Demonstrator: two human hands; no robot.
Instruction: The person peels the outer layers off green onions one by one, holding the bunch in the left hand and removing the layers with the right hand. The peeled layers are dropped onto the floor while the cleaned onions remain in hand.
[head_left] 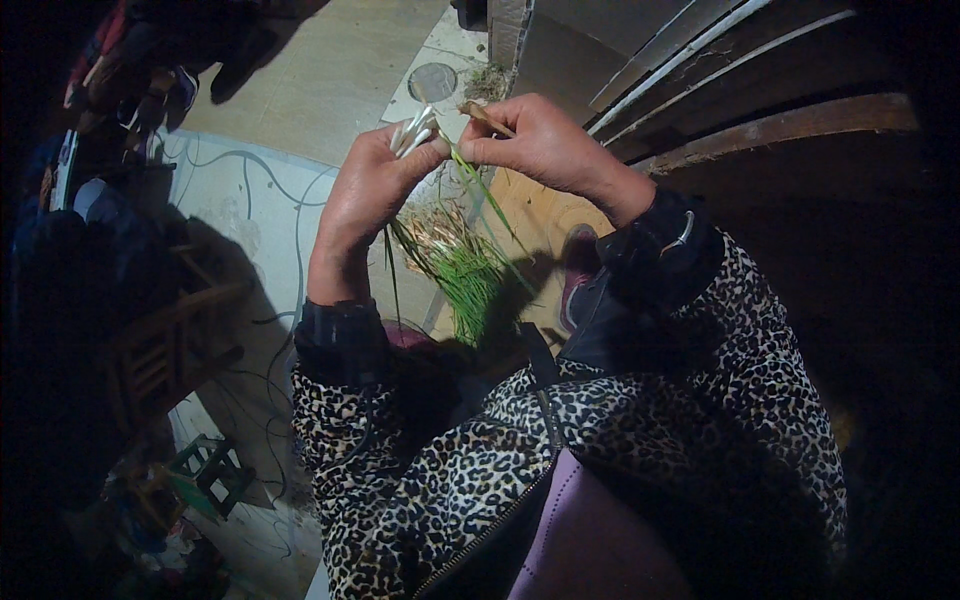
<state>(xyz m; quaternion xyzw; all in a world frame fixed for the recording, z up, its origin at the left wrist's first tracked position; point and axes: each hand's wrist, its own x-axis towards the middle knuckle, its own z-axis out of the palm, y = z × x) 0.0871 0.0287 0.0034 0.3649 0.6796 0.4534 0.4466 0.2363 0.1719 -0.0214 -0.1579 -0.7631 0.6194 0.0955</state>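
My left hand [372,185] is closed round a small bunch of green stalks with white ends [416,126], their thin leaves hanging below. Close beside it, my right hand [530,155] pinches a pale brown, dry-looking piece [480,117] and a green stalk [470,172] at the bunch. On the floor beneath both hands lies a pile of long green stalks [462,285] with pale straw-coloured bits at its upper end.
A shoe [580,270] stands on a yellow board [530,205] below me. Dark wooden panels [760,120] line the right. On the left are a wooden chair [175,340], a green crate [208,472], loose cables [250,190] and dark clutter. A round metal cover [432,82] lies ahead.
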